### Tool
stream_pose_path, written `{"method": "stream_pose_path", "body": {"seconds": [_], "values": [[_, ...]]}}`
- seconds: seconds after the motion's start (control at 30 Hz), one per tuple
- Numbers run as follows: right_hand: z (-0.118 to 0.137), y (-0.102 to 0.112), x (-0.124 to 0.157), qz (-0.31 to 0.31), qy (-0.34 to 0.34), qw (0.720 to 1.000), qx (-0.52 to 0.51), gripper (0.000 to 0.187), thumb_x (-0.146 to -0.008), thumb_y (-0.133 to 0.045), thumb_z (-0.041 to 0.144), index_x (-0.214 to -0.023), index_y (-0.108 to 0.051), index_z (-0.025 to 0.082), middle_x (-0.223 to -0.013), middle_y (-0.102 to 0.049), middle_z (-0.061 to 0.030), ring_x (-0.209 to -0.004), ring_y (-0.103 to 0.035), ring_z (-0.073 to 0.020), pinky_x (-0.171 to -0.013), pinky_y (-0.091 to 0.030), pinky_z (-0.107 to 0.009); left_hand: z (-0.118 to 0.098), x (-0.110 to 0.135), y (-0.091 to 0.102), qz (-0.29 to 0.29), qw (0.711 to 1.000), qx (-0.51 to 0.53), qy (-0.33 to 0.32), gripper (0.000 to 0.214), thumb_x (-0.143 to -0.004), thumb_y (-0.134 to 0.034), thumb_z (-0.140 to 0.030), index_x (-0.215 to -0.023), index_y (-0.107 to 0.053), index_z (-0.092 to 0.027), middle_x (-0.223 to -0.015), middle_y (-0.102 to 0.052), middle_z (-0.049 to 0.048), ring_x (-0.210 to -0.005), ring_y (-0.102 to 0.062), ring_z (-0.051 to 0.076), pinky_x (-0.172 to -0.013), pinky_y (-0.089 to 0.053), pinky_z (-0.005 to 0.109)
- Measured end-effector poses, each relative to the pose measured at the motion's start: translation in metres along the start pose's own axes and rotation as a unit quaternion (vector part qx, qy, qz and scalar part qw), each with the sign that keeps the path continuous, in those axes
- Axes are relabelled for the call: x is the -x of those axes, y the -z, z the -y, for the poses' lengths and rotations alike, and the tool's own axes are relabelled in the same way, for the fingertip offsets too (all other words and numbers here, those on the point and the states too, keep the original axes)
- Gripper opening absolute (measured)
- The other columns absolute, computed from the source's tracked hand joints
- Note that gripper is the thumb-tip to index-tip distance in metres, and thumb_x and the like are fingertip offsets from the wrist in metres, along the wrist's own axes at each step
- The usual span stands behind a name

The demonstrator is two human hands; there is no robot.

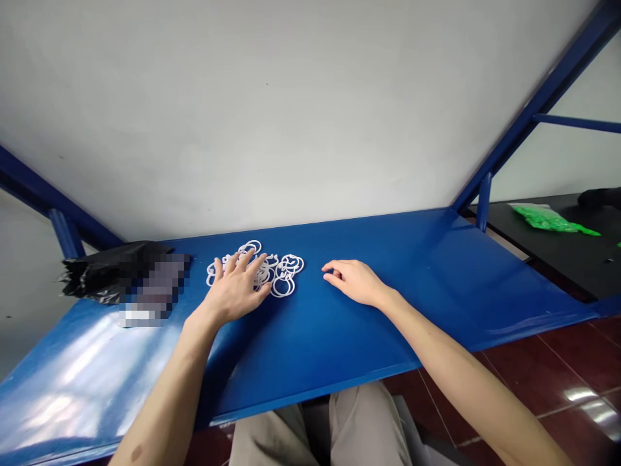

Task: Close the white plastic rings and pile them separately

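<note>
My left hand point(236, 292) hides part of the white rings point(283, 285), number beneath uncountable; my right hand point(356, 279) curls, palm out of view; pixelation blurs the dark item point(162, 281) by the black plastic point(94, 275); left forearm point(167, 382), right forearm point(451, 362) cut off below; dark object point(601, 197) cropped at right edge, unidentifiable.

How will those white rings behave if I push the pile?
The white rings look thin, so probably light and easily shifted. They overlap, so some may catch and drag together. The blue table looks glossy, so they will likely slide.
</note>
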State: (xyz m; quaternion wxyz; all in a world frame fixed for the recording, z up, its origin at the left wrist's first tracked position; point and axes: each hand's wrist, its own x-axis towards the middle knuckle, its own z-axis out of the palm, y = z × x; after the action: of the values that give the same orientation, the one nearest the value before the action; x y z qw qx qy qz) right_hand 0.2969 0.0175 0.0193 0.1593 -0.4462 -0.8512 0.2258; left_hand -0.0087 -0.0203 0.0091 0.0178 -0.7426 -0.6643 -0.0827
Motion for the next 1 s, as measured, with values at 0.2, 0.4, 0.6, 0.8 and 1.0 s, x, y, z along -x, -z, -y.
{"method": "stream_pose_path", "body": {"seconds": [0.2,0.4,0.6,0.8,1.0], "values": [[0.001,0.001,0.0,0.0,0.0,1.0,0.006,0.032,-0.101,-0.05,0.04,-0.122,-0.068,0.024,-0.094,-0.075,-0.0037,-0.088,-0.069,-0.0202,-0.072,-0.049,-0.031,-0.004,-0.008,-0.013,0.0,0.999,0.015,0.052,0.081,-0.095,-0.034,-0.07,-0.161,-0.021,-0.026,-0.162,-0.036,0.0151,-0.149,-0.029,0.043,-0.113,-0.02,0.076],[0.0,0.0,-0.001,0.002,-0.002,1.0,0.002,0.033,-0.101,-0.05,0.042,-0.122,-0.069,0.025,-0.093,-0.075,-0.0033,-0.086,-0.069,-0.0197,-0.072,-0.049,-0.031,-0.005,-0.021,-0.021,-0.101,0.994,-0.013,0.029,0.065,-0.101,-0.03,-0.056,-0.149,-0.043,-0.014,-0.135,-0.061,0.0187,-0.125,-0.054,0.037,-0.104,-0.041,0.055],[0.0,0.001,-0.001,0.001,-0.003,1.0,0.002,0.033,-0.101,-0.05,0.043,-0.121,-0.069,0.025,-0.093,-0.075,-0.0036,-0.086,-0.069,-0.0203,-0.073,-0.05,-0.032,-0.004,-0.024,-0.019,-0.16,0.986,-0.012,0.04,0.049,-0.099,-0.039,-0.053,-0.121,-0.064,-0.018,-0.11,-0.069,0.0147,-0.108,-0.061,0.032,-0.092,-0.045,0.046],[-0.002,0.001,-0.001,0.001,-0.002,1.0,-0.003,0.034,-0.101,-0.049,0.043,-0.122,-0.069,0.025,-0.094,-0.075,-0.0043,-0.087,-0.07,-0.0207,-0.073,-0.051,-0.033,-0.004,-0.024,-0.014,-0.188,0.98,0.054,0.028,0.05,-0.102,-0.031,-0.051,-0.111,-0.07,-0.021,-0.1,-0.071,0.0098,-0.101,-0.063,0.026,-0.086,-0.047,0.037],[-0.002,0.001,-0.001,0.004,-0.006,1.0,-0.004,0.035,-0.101,-0.049,0.044,-0.123,-0.069,0.026,-0.092,-0.075,-0.0033,-0.085,-0.069,-0.0204,-0.073,-0.051,-0.033,-0.007,-0.019,-0.001,-0.247,0.965,0.082,0.041,0.054,-0.105,-0.024,-0.046,-0.135,-0.061,-0.02,-0.115,-0.071,0.0096,-0.106,-0.06,0.027,-0.091,-0.045,0.041]]}}
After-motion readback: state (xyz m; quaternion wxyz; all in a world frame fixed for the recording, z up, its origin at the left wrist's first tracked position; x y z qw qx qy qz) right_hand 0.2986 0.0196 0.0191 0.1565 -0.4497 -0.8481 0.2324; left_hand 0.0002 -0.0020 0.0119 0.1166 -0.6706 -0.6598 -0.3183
